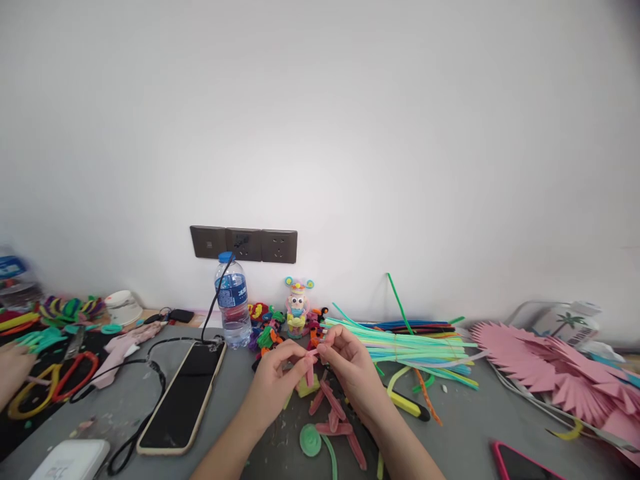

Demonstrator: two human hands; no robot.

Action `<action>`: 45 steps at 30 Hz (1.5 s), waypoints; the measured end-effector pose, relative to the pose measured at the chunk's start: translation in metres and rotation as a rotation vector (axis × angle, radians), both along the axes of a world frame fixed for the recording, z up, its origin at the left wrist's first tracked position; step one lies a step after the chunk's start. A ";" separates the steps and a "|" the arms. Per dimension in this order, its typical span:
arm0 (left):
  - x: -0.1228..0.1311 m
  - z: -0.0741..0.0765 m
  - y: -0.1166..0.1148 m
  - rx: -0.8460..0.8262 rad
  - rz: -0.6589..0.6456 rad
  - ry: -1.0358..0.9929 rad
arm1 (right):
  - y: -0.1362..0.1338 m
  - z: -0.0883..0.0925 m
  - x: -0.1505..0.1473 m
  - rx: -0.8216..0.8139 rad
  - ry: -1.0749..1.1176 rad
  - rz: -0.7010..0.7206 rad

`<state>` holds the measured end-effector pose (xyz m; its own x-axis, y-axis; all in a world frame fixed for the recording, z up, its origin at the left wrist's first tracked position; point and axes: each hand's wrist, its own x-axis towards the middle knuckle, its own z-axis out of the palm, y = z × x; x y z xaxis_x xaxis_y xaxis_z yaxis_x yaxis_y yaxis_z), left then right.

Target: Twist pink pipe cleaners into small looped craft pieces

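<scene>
My left hand [281, 375] and my right hand [351, 365] meet above the grey mat, fingertips nearly touching. Between them is a small folded piece of pink pipe cleaner [310, 372], which hangs down from the left fingers. Each hand is closed in a pinch, and the right fingertips meet the top of the piece. On the mat below lie several bent pink pipe cleaners [334, 402]. A coiled green pipe cleaner disc [310, 440] with a tail rests in front of them. Yellow bits partly show behind my left fingers.
A phone [183, 400] with a cable, a water bottle [234, 310] and a small figurine [297, 305] stand left and behind. Bundled pipe cleaners [410, 343], a yellow cutter [407, 404] and pink folded paper [550, 367] lie right. Another person's hand [15, 370] is near scissors [75, 377].
</scene>
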<state>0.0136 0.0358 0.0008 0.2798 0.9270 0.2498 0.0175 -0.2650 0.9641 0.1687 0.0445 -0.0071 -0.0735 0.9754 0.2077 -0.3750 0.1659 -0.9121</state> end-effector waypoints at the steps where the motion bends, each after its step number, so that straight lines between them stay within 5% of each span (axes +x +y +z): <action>1: 0.000 0.000 0.000 -0.030 -0.008 -0.029 | 0.000 0.001 0.000 0.000 -0.006 0.004; 17: 0.000 -0.002 0.002 -0.281 0.082 -0.345 | -0.005 0.004 -0.007 -0.001 -0.096 0.140; 36: 0.001 0.001 0.000 -0.378 0.153 -0.486 | -0.008 -0.004 -0.010 0.310 -0.506 -0.039; 45: -0.004 -0.003 0.004 -0.278 0.117 -0.305 | -0.002 -0.009 -0.008 0.204 -0.550 -0.129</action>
